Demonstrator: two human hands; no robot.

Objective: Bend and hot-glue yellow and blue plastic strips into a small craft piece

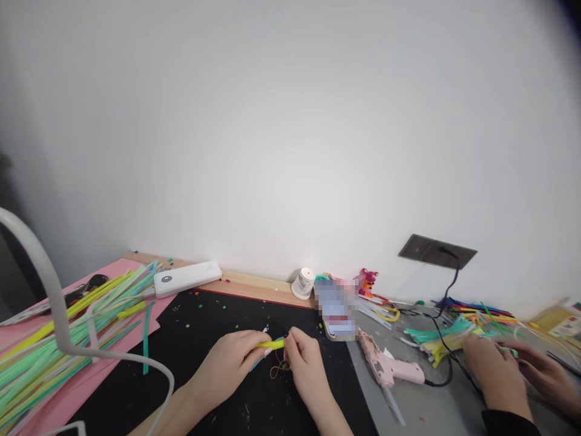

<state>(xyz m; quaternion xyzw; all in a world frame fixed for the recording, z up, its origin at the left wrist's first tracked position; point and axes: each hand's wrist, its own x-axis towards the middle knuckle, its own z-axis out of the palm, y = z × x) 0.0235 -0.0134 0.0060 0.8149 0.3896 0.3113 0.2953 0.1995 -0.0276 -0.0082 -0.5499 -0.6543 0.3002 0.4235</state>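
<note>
Over the black mat [200, 327], my left hand [227, 363] pinches a short yellow pipe cleaner piece [271, 344] between thumb and fingers. My right hand [308, 363] is closed at the other end of that piece, with something small and dark at its fingertips. A thin brownish looped cord [278, 369] lies or hangs just below, between both hands. Something light blue shows under the left fingers, mostly hidden.
Pipe cleaners [104, 315] lie on pink paper [63, 406] at left, beside a white power bank [188, 278] and a white cable [49, 272]. A paper cup [302, 283], phone [336, 309] and pink glue gun [385, 363] stand right. A co-worker's hands [494, 369] work far right.
</note>
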